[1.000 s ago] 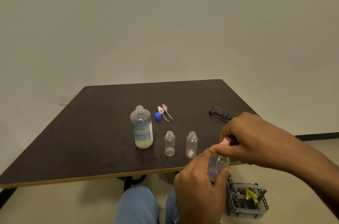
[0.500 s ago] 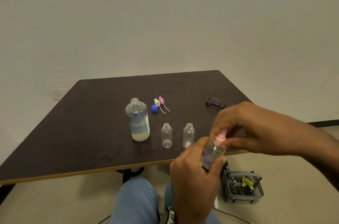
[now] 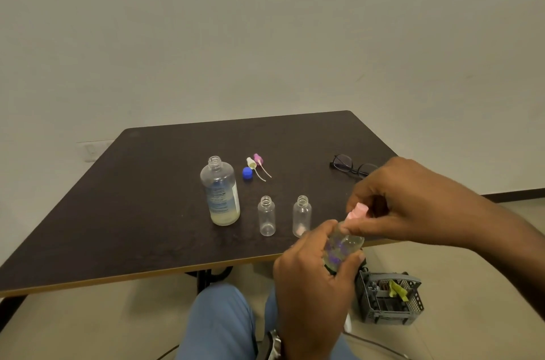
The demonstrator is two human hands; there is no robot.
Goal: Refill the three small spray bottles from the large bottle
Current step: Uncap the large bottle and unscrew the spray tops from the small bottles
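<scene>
On table, large bottle (image 3: 220,192), label unreadable, hands gripping spray bottle (image 3: 342,244)

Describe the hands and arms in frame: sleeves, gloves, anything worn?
Both hands bare, no gloves or rings visible. The left hand has a metallic wristwatch at the wrist, partly cut off by the frame's bottom edge. The right hand leads into a bare forearm; no sleeve shows before it leaves the frame. No cables or markings.

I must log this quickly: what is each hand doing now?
Left hand: closed around the small bottle.
Right hand: pinching the pink spray top on that bottle.
</scene>
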